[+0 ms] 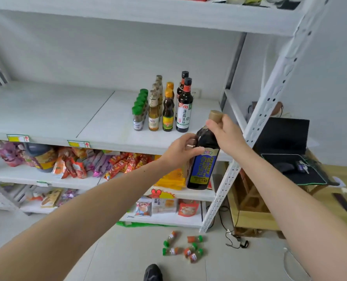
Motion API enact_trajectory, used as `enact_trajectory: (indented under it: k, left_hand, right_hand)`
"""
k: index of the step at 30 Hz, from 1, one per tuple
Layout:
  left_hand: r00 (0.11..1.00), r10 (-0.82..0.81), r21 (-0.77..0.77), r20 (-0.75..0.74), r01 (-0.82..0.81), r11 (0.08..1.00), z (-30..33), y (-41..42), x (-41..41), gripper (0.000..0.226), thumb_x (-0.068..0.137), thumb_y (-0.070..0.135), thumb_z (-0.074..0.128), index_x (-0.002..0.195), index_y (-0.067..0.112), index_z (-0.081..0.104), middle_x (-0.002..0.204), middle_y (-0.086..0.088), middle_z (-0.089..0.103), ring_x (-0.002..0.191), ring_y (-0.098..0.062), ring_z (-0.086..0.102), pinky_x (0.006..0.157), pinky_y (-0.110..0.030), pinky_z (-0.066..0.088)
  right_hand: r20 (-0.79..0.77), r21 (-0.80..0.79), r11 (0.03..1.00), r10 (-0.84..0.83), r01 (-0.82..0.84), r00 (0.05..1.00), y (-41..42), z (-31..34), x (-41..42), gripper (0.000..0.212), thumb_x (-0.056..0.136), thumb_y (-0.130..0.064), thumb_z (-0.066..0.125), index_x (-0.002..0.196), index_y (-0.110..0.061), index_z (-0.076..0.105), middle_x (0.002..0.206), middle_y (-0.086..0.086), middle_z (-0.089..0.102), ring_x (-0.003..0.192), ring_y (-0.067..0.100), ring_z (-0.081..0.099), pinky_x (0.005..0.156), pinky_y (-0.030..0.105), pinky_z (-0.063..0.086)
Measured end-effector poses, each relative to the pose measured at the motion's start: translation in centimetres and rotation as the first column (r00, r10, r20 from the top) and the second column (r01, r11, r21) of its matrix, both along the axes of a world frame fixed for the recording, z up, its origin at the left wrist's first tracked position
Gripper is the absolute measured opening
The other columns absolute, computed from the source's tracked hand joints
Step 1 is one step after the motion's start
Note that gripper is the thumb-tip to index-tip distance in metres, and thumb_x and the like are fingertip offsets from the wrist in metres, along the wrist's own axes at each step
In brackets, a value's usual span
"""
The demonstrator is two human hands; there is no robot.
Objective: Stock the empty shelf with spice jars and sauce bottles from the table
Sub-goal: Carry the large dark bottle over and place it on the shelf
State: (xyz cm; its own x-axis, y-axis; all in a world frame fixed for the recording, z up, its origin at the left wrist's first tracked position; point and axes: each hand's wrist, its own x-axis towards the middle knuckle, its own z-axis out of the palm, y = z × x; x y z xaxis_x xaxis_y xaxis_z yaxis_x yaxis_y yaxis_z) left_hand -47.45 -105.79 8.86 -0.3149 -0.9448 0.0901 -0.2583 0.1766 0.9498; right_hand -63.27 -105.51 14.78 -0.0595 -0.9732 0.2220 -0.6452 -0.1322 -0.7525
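Observation:
A dark sauce bottle point(204, 159) with a blue label and tan cap hangs in front of the white shelf point(67, 116), just below its front edge. My left hand point(180, 149) grips the bottle's shoulder and my right hand point(225, 130) grips its neck under the cap. On the shelf's right part stand rows of green-capped spice jars point(138, 116), pale oil bottles point(154, 110), orange-capped dark bottles point(168, 112) and red-capped soy bottles point(184, 110). Several green-capped spice jars point(184, 247) lie on the floor.
The shelf's right upright post point(255, 122) stands close beside my right hand. Lower shelves hold snack packets point(120, 165) and boxes. A wooden table point(330, 179) with a laptop and mouse pad is at the right. My shoe point(152, 272) is at the bottom.

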Motion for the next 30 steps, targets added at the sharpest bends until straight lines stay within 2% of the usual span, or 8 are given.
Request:
enact_trajectory:
  k: [2,5,9,11,15,18,21,30]
  left_hand:
    - [1.000,0.006,-0.014,0.012,-0.006,1.000,0.5,-3.6,-0.5,0.043,0.088,0.030,0.069,0.125,0.020,0.049,0.118,0.003,0.058,0.095,-0.013,0.068,0.083,-0.033,0.057]
    - [0.999,-0.039,-0.010,-0.002,0.039,0.999,1.7,-8.0,-1.0,0.041,0.091,0.028,0.065,0.124,0.015,0.044,0.116,0.008,0.053,0.095,-0.003,0.062,0.074,-0.016,0.051]
    - [0.992,-0.123,0.005,-0.007,0.123,0.992,1.8,-13.2,-1.6,0.041,0.096,0.026,0.058,0.132,0.014,0.041,0.134,-0.004,0.050,0.122,-0.016,0.053,0.097,-0.032,0.049]
    - [0.990,-0.142,0.003,-0.022,0.143,0.990,1.5,-15.0,-1.8,0.043,0.099,0.026,0.051,0.140,0.021,0.039,0.138,-0.006,0.046,0.127,-0.015,0.048,0.099,-0.031,0.047]
    - [0.977,-0.187,0.085,-0.107,0.196,0.977,1.1,-17.1,-2.3,0.028,0.106,0.022,0.032,0.131,0.030,0.042,0.112,0.012,0.056,0.095,0.010,0.057,0.070,-0.004,0.046]
    - [0.978,-0.115,0.202,-0.174,0.149,0.968,0.6,-18.5,-3.0,0.017,0.106,0.030,0.028,0.108,0.032,0.045,0.101,0.016,0.053,0.088,0.009,0.052,0.081,-0.015,0.046]
    - [0.972,-0.069,0.264,-0.222,0.128,0.956,-0.1,-19.8,-4.0,0.022,0.106,0.033,0.027,0.115,0.026,0.046,0.105,0.014,0.055,0.094,0.005,0.052,0.096,-0.029,0.038]
    - [0.982,0.004,0.319,-0.188,0.058,0.946,-0.4,-22.3,-5.8,0.030,0.105,0.041,0.028,0.123,0.027,0.048,0.114,0.010,0.057,0.106,-0.005,0.052,0.099,-0.031,0.035]
  right_hand:
    - [0.001,-0.019,0.999,-0.030,0.030,1.000,-3.1,0.6,-0.3,0.032,0.097,-0.042,0.050,0.111,-0.013,0.052,0.094,-0.004,0.057,0.090,0.016,0.054,0.072,0.030,0.037]
    - [-0.038,-0.051,0.996,-0.069,0.068,0.997,-7.2,1.6,-0.5,0.032,0.098,-0.040,0.050,0.112,-0.011,0.052,0.096,-0.004,0.056,0.094,0.017,0.054,0.075,0.031,0.040]
    - [-0.068,-0.083,0.986,-0.150,0.144,0.986,-12.1,1.8,-1.0,0.037,0.097,-0.043,0.050,0.114,-0.010,0.053,0.104,-0.001,0.058,0.101,0.022,0.057,0.090,0.043,0.046]
    - [-0.061,-0.096,0.978,-0.194,0.188,0.979,-14.3,1.5,-1.5,0.038,0.096,-0.046,0.050,0.110,-0.011,0.053,0.105,0.003,0.062,0.101,0.025,0.059,0.089,0.046,0.047]
    - [-0.079,-0.099,0.970,-0.229,0.221,0.970,-17.6,0.8,-2.0,0.040,0.096,-0.049,0.048,0.108,-0.011,0.051,0.107,0.006,0.063,0.099,0.026,0.060,0.086,0.045,0.048]
    - [-0.083,-0.106,0.969,-0.234,0.225,0.969,-19.7,0.0,-2.5,0.041,0.096,-0.049,0.048,0.108,-0.010,0.050,0.106,0.008,0.065,0.100,0.030,0.061,0.085,0.047,0.049]
    - [-0.107,-0.103,0.968,-0.240,0.229,0.965,-21.6,-0.5,-3.2,0.045,0.094,-0.054,0.046,0.107,-0.011,0.049,0.105,0.009,0.066,0.099,0.033,0.062,0.083,0.050,0.050]
    - [-0.131,-0.070,0.985,-0.164,0.156,0.978,-25.4,-1.3,-4.3,0.042,0.098,-0.046,0.048,0.107,-0.005,0.049,0.109,0.016,0.065,0.102,0.038,0.059,0.080,0.043,0.047]
